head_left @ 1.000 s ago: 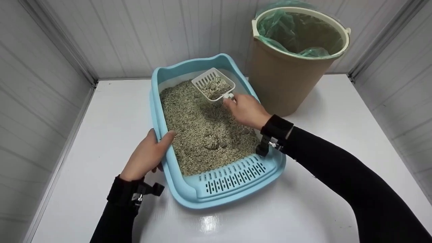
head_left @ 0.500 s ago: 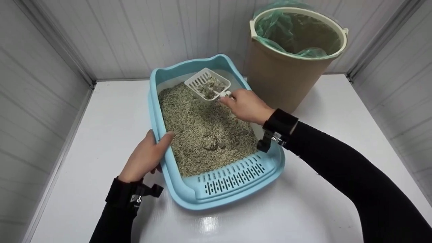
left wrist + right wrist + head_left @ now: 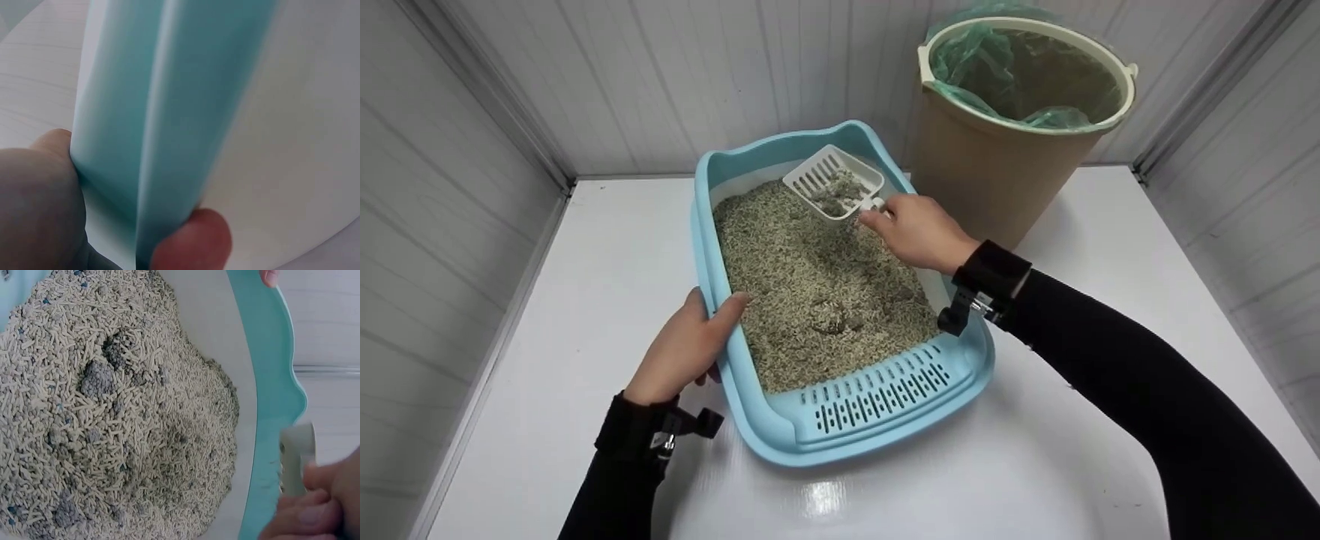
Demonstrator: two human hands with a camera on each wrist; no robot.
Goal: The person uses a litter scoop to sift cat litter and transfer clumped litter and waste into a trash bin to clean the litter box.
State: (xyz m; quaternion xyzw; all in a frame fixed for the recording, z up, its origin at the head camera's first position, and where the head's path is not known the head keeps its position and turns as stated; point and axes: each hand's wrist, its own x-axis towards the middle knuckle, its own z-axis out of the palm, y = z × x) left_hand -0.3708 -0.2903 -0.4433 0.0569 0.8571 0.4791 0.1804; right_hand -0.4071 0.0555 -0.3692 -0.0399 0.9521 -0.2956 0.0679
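Observation:
A light blue litter box (image 3: 885, 394) holds pellet-like cat litter (image 3: 780, 277), with a darker clump (image 3: 829, 315) on its surface. My left hand (image 3: 682, 345) grips the box's left rim, its thumb (image 3: 194, 242) over the inner side in the left wrist view. Over the box's far end, my right hand (image 3: 922, 232) pinches the short handle of a white slotted litter scoop (image 3: 808, 178). Some litter and clumps (image 3: 840, 191) lie in the scoop. Only the scoop's edge (image 3: 295, 444) shows in the right wrist view, with small bits falling beside it.
A beige trash bin (image 3: 982, 172) lined with a green plastic bag (image 3: 975, 64) stands behind the box's right side. The white table (image 3: 615, 247) is bounded by pale panel walls (image 3: 660, 75) at the back and sides.
The scoop has shifted left and then back right, slightly higher now, with less litter in it than before. My left hand keeps its hold on the rim.

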